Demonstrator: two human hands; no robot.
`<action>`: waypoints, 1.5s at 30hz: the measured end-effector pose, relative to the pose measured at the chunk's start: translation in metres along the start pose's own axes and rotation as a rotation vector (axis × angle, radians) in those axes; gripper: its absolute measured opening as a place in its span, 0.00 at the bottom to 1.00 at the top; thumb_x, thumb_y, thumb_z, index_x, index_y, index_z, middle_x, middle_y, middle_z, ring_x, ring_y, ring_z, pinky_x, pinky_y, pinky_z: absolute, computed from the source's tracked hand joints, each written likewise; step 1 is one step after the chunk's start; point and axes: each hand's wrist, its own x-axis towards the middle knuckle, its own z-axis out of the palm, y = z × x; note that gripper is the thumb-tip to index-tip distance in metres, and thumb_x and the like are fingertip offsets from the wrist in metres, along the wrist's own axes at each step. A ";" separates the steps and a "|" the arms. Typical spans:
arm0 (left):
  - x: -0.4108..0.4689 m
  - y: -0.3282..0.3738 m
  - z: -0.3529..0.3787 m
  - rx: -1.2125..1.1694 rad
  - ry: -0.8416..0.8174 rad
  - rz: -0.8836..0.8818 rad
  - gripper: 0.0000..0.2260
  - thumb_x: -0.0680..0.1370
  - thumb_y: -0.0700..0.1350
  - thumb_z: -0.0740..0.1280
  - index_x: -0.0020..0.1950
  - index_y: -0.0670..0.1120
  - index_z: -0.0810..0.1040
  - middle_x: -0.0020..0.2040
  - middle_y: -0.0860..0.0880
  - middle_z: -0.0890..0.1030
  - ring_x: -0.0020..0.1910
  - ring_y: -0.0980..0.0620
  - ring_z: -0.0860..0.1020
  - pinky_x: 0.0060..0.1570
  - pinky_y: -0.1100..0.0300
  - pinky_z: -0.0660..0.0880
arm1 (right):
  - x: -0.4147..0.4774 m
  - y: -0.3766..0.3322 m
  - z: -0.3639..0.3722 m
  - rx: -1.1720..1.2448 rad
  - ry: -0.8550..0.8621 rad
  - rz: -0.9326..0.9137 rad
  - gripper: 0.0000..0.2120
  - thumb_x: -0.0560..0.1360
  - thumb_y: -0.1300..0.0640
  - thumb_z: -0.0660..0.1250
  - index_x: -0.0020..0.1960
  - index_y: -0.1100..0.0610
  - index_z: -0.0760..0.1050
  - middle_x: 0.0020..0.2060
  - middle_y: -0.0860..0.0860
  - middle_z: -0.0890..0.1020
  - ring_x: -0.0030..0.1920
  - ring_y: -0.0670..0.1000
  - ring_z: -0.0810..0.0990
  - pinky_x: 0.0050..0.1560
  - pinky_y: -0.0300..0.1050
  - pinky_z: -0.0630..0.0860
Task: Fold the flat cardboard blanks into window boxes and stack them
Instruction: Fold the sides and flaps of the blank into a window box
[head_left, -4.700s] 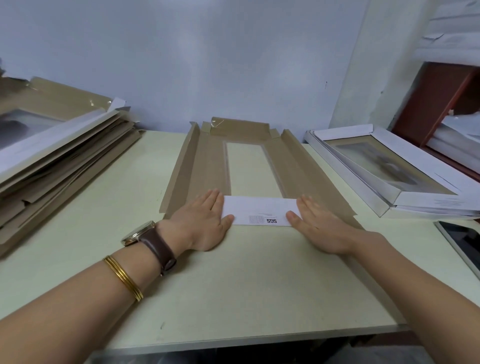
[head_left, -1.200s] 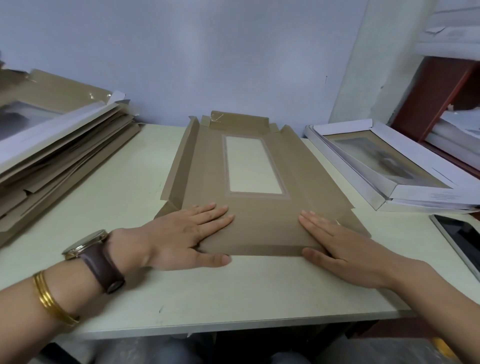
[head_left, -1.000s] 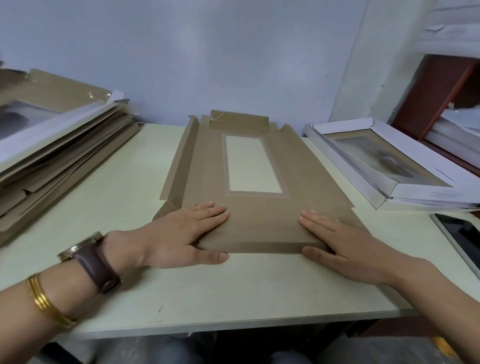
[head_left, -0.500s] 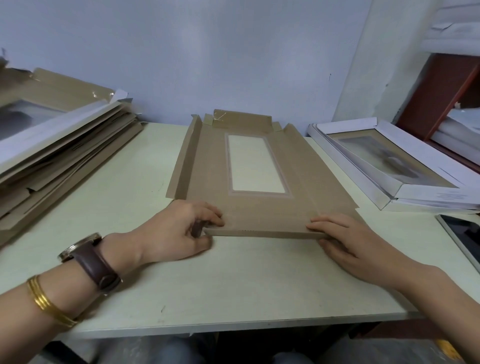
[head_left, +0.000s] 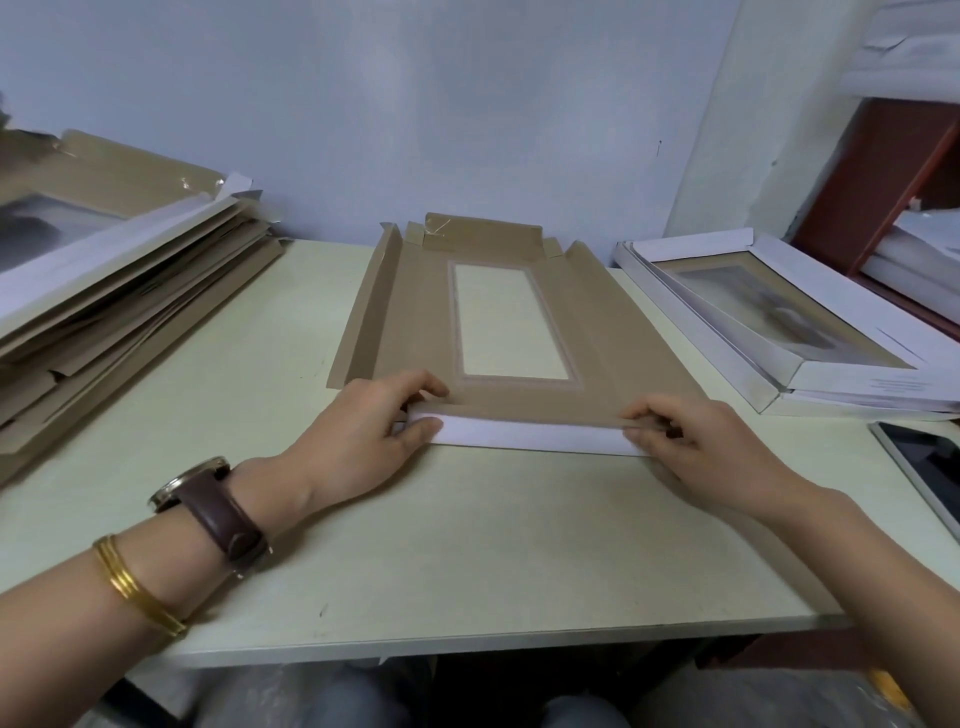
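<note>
Small packing workroom: pale table (head_left: 467, 545), stacked cardboard blanks (head_left: 130, 312) left, finished window boxes (head_left: 779, 322) right, bare wall (head_left: 415, 104).

Pile of flat blanks (head_left: 119, 291) at table's left edge: cut off by frame's left side, count untellable. Both ends of near flap (head_left: 530, 435) covered by left hand (head_left: 363, 441) and right hand (head_left: 711, 452). Dark screen (head_left: 924, 467) at table's right edge: cut off. Print (head_left: 898, 387) on finished box (head_left: 831, 296): too small to read. Box window (head_left: 769, 312): blurred.
</note>
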 end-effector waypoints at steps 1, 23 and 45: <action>0.002 0.001 0.002 -0.005 0.016 -0.014 0.11 0.79 0.46 0.66 0.61 0.53 0.74 0.46 0.55 0.79 0.41 0.64 0.74 0.39 0.75 0.66 | 0.003 -0.001 0.001 0.023 0.005 0.021 0.04 0.77 0.60 0.66 0.45 0.53 0.78 0.36 0.48 0.80 0.40 0.45 0.75 0.41 0.36 0.69; 0.016 0.002 0.009 -0.016 0.094 -0.115 0.04 0.77 0.43 0.65 0.49 0.51 0.75 0.38 0.56 0.77 0.37 0.60 0.73 0.35 0.65 0.66 | 0.020 0.004 0.002 0.035 -0.073 0.152 0.07 0.77 0.60 0.64 0.41 0.52 0.75 0.30 0.47 0.73 0.22 0.43 0.69 0.23 0.34 0.65; 0.014 0.007 0.014 0.191 0.084 -0.055 0.10 0.76 0.41 0.65 0.56 0.46 0.74 0.52 0.52 0.69 0.53 0.51 0.71 0.45 0.63 0.64 | 0.024 -0.003 0.015 -0.208 -0.063 0.148 0.03 0.76 0.54 0.61 0.46 0.50 0.74 0.42 0.45 0.69 0.42 0.49 0.72 0.42 0.46 0.70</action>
